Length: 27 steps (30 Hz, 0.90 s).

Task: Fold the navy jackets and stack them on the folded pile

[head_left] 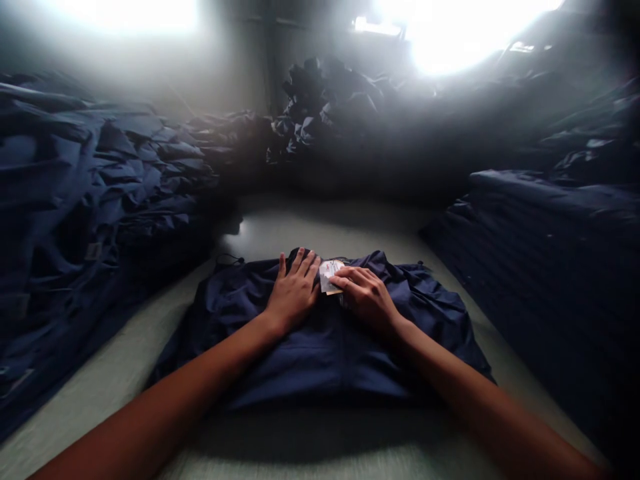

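A dark blue garment (310, 360) lies spread across the table in front of me, with gathered folds along its far edge. My left hand (296, 290) rests flat on its upper middle, fingers spread and holding nothing. Beside it, a white paper tag (331, 276) sits at the garment's top centre. My right hand (367, 293) has the tag's right side between thumb and fingers. Part of the tag is hidden under those fingers.
Tall piles of dark blue garments (60, 200) rise on the left. Another stack (545, 267) lines the right side of the pale table (320, 223). More bundled cloth (325, 107) is heaped at the back, under bright lights.
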Tool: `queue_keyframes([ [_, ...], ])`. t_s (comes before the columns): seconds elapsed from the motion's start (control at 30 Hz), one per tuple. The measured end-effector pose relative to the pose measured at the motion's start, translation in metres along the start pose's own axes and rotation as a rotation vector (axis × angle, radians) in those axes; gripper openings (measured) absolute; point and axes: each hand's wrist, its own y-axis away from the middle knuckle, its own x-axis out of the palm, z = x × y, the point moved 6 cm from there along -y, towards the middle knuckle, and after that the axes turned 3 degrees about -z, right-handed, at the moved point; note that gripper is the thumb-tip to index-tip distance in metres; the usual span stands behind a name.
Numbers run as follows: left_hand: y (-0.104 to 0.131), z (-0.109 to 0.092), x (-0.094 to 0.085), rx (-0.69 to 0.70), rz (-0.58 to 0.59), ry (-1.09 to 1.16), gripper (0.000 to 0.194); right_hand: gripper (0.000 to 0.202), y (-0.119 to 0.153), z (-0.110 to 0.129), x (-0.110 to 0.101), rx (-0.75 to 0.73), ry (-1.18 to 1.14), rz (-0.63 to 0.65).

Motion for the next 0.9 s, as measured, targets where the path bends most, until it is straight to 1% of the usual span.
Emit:
queue_keyframes([
  [0.07,0.0,0.004,0.002,-0.055,0.039,-0.016,0.059,0.031,0.001,0.002,-0.001,-0.026,0.059,0.0],
  [0.17,0.0,0.012,0.007,-0.125,0.128,-0.009,0.065,0.034,0.002,0.003,-0.003,-0.068,0.152,-0.001],
  [0.23,-0.001,0.016,0.01,-0.148,0.174,-0.005,0.069,0.033,0.002,0.004,-0.005,-0.096,0.202,-0.002],
  [0.3,-0.002,0.019,0.013,-0.155,0.192,0.0,0.071,0.032,0.002,0.005,-0.005,-0.115,0.243,0.019],
  [0.37,-0.002,0.02,0.015,-0.149,0.187,0.013,0.071,0.032,0.001,0.006,-0.005,-0.103,0.284,0.06],
  [0.47,-0.002,0.019,0.015,-0.131,0.153,0.033,0.07,0.035,-0.002,0.009,-0.006,-0.039,0.32,0.114],
  [0.63,0.0,0.016,0.013,-0.115,0.095,0.039,0.067,0.038,-0.003,0.006,-0.008,0.081,0.375,0.156],
  [0.8,0.0,0.016,0.015,-0.113,0.094,0.049,0.069,0.041,-0.005,-0.011,-0.007,0.141,0.398,0.181],
  [0.9,0.0,0.016,0.016,-0.112,0.099,0.059,0.069,0.045,-0.009,-0.025,-0.007,0.2,0.373,0.164],
])
